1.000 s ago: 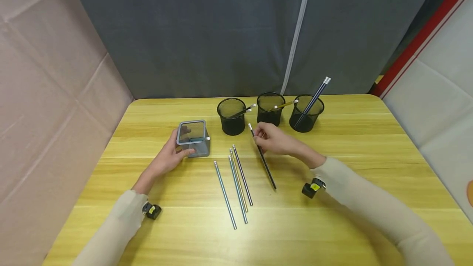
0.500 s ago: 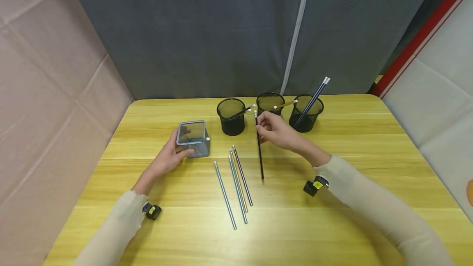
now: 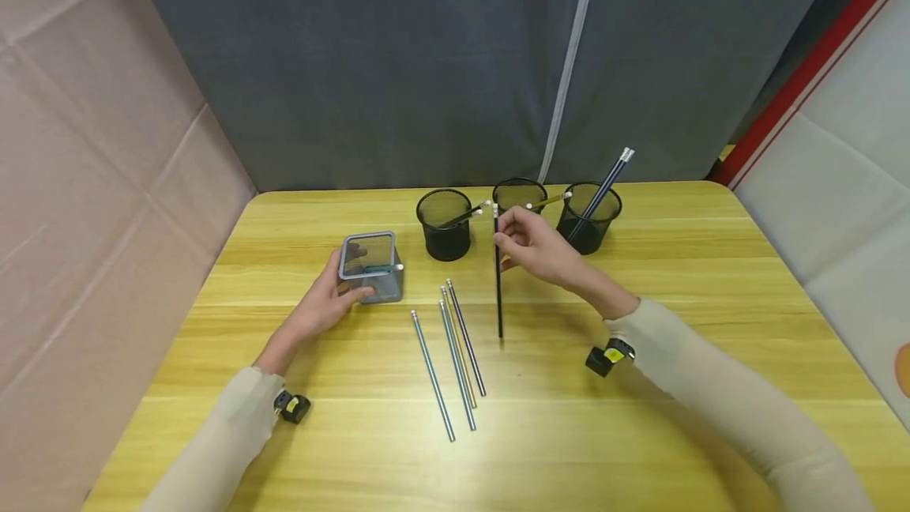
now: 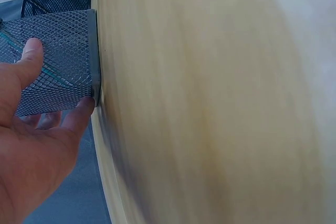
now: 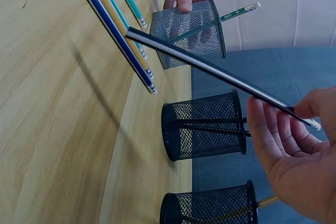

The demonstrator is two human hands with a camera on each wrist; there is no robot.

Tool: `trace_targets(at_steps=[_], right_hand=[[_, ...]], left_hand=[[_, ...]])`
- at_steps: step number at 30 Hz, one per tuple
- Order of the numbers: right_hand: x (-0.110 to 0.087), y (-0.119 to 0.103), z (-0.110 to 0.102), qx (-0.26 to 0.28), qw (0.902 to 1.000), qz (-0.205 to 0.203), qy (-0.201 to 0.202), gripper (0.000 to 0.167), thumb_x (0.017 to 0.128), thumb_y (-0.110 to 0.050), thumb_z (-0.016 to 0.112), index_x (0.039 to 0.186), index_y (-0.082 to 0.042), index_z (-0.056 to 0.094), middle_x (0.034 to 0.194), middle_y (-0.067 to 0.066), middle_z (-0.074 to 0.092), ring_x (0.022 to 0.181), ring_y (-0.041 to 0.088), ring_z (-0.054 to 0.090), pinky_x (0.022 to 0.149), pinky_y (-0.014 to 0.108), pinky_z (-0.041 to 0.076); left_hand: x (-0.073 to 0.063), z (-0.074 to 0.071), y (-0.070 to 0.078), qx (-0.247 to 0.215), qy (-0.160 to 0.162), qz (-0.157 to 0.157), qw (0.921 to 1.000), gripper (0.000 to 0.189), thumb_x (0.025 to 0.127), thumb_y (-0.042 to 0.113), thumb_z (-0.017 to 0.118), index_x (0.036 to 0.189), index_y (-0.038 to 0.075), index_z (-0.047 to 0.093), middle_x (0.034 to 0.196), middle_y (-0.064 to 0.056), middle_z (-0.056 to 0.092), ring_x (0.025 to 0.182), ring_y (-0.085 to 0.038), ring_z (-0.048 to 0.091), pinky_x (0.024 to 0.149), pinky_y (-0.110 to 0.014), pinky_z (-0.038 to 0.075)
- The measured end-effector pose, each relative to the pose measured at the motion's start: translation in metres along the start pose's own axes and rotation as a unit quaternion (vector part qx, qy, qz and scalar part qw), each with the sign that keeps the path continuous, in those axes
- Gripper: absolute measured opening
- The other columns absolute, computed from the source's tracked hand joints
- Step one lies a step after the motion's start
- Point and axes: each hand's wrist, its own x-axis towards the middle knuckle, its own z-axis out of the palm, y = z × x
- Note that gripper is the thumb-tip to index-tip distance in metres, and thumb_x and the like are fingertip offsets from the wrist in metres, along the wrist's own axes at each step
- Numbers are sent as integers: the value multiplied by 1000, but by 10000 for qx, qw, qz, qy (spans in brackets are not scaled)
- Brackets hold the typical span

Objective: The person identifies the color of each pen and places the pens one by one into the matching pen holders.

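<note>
My left hand [image 3: 323, 306] grips a grey square mesh pencil holder [image 3: 384, 288] standing on the table, thumb in front and fingers behind. A green pencil [image 5: 239, 12] leans inside that holder. My right hand [image 3: 542, 253] pinches a black pencil [image 3: 498, 295] near its white eraser end. The pencil is held off the table, eraser up, its other end pointing down toward the near side. Close behind the right hand are a black round mesh cup [image 3: 448, 245] with two black pencils and a middle mesh cup [image 3: 517, 191], partly hidden by the hand, with yellow pencils.
A third black mesh cup [image 3: 588, 237] at the right holds dark blue pencils. Several loose pencils lie in front of the hands: teal ones [image 3: 433, 375], a yellow one [image 3: 462, 358] and a dark blue one [image 3: 466, 338]. A grey curtain [image 3: 398, 69] hangs behind the table.
My right hand has moved away from me and slightly upward with the black pencil, which has turned from slanted to nearly straight up and down in the head view. The left hand stays put.
</note>
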Motion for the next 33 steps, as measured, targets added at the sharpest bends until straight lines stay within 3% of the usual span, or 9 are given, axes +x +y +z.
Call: trace_targets(at_steps=[12, 21, 30, 33], right_hand=[[2, -14, -3, 84, 9983, -417, 395, 11, 105, -2, 54, 111, 6, 50, 95, 21, 58, 77, 29, 63, 70, 41, 62], [8, -26, -3, 35, 9955, -832, 456, 11, 105, -2, 54, 111, 7, 50, 98, 22, 58, 76, 28, 64, 70, 42, 62], [21, -40, -5, -120, 9815, -1555, 1108, 10, 103, 1, 56, 109, 8, 51, 98, 20, 58, 75, 26, 65, 67, 36, 62], [28, -45, -4, -131, 9756, -1747, 1324, 10, 102, 1, 56, 108, 8, 51, 98, 19, 59, 76, 31, 65, 67, 34, 62]], left_hand=[[1, 0, -1, 28, -1, 33, 10000, 82, 99, 5, 66, 161, 10, 13, 158, -23, 30, 145, -43, 28, 114, -56, 32], [0, -1, 1, 36, -19, -5, 10000, 83, 98, 4, 66, 161, 10, 12, 158, -24, 30, 145, -43, 29, 113, -55, 33], [0, -1, 0, 67, -26, 10, 10000, 83, 98, 3, 67, 161, 9, 13, 158, -24, 30, 145, -43, 28, 113, -54, 33], [0, -2, -1, 85, -23, 12, 10000, 83, 98, 4, 67, 161, 9, 13, 157, -24, 31, 145, -43, 28, 114, -55, 33]])
